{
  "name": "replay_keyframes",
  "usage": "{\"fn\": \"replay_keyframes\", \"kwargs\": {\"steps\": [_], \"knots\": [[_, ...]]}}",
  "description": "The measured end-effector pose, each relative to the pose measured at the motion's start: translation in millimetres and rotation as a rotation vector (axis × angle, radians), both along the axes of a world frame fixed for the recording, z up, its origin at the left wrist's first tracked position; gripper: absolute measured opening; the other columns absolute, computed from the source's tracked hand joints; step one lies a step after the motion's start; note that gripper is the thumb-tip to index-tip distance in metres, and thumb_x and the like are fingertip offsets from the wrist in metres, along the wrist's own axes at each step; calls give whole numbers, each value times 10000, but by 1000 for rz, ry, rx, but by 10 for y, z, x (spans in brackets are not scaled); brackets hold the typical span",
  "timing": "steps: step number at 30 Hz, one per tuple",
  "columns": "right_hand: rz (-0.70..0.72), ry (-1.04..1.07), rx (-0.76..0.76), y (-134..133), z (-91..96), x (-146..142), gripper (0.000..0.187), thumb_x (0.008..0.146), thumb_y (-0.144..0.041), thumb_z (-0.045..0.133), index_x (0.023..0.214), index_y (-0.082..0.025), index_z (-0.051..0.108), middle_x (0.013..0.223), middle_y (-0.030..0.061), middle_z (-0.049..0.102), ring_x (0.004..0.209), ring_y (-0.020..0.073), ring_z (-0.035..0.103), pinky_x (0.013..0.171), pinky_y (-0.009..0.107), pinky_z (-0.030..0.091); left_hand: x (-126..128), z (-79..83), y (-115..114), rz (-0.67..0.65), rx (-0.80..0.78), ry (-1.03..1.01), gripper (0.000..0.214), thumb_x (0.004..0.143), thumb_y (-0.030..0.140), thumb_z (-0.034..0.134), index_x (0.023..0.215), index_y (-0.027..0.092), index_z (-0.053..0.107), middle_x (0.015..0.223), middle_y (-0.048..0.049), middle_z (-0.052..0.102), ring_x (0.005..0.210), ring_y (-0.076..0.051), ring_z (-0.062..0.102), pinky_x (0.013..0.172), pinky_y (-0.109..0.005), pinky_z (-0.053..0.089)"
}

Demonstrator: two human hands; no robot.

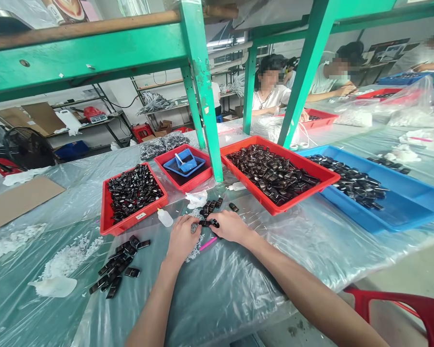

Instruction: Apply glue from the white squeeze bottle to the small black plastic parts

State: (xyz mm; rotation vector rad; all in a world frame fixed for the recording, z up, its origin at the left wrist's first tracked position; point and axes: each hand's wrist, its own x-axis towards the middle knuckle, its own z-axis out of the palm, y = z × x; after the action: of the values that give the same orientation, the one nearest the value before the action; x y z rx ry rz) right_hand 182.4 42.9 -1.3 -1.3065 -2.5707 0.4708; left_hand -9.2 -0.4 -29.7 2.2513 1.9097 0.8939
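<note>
My left hand (183, 235) and my right hand (232, 226) meet over the plastic-covered table. Between their fingertips is a small black rectangular piece (204, 223), pinched by the left hand. A second small black piece (215, 223) sits in the curled fingers of my right hand. Just beyond them lies a small group of black pieces (210, 207), with a single black piece (233, 207) off to the right. Tiny white bits are scattered under the hands. A pink stick (208, 244) lies below the fingers. To the left of my left arm is a loose pile of black pieces (117, 265).
Red trays (133, 222) (275, 208) of black pieces flank a green post (210, 120). A smaller red tray (184, 185) holds blue scoops. A blue tray (415, 202) stands right. A white bottle (165, 218) lies nearby. Co-workers sit across the table; a red chair (401, 301) is lower right.
</note>
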Motion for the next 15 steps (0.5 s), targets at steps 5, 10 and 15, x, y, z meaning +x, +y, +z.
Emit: {"fn": "replay_keyframes", "kwargs": {"steps": [5,10,15], "knots": [[5,6,-36,-38,25,-28,263,926,-342,569,1119,-254,723,1003,72,768,999,274,705,795,298,462,-32,-48,25,8,-49,45,127,863,193,618,933,235,715,947,-66,705,987,-282,623,919,-442,478],[-3,22,-78,-24,46,-20,237,907,-309,590,1095,-245,720,938,63,762,972,252,701,822,289,452,2,-62,35,-1,-46,-3,117,870,204,616,940,231,707,966,-62,710,987,-267,627,925,-431,478],[-23,34,-77,-3,11,-23,221,893,-279,591,1076,-251,712,820,52,742,924,254,699,822,302,444,16,-71,32,-19,-21,-18,139,883,206,602,973,232,704,981,-62,716,990,-265,628,919,-425,469]]}}
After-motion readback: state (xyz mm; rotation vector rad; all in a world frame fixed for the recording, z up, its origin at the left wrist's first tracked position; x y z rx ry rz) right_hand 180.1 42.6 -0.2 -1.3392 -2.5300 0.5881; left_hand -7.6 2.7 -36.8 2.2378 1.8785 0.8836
